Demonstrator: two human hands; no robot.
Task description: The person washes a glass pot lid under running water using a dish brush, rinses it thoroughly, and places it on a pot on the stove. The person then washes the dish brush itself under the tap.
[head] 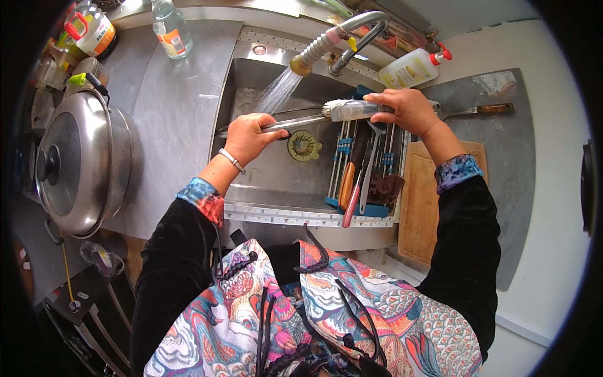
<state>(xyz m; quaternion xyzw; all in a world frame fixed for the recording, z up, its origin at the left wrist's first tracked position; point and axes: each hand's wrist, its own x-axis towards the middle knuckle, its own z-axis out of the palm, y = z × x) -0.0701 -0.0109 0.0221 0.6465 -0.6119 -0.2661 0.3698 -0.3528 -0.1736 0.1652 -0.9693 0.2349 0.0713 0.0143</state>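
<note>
Over the steel sink (pixel 268 181), my left hand (pixel 250 137) is closed around a metal-rimmed utensil (pixel 297 123), seen nearly edge-on, so its exact kind is unclear. My right hand (pixel 406 109) grips a brush with a clear plastic body (pixel 351 109); its pale bristles touch the utensil's right end. Water streams from the faucet's flexible spout (pixel 313 51) just behind my left hand. A yellow-green drain strainer (pixel 304 145) lies on the sink floor. Below my right hand, a blue-and-metal rack (pixel 372 208) across the sink holds a knife with a red handle (pixel 352 205) and other utensils.
A large lidded steel pot (pixel 80 160) stands on the left counter, with a clear bottle (pixel 172 35) behind. At right are a wooden cutting board (pixel 417 202), a wood-handled utensil (pixel 492 109) and a pump bottle (pixel 409 69). A dark red cloth (pixel 386 187) hangs on the rack.
</note>
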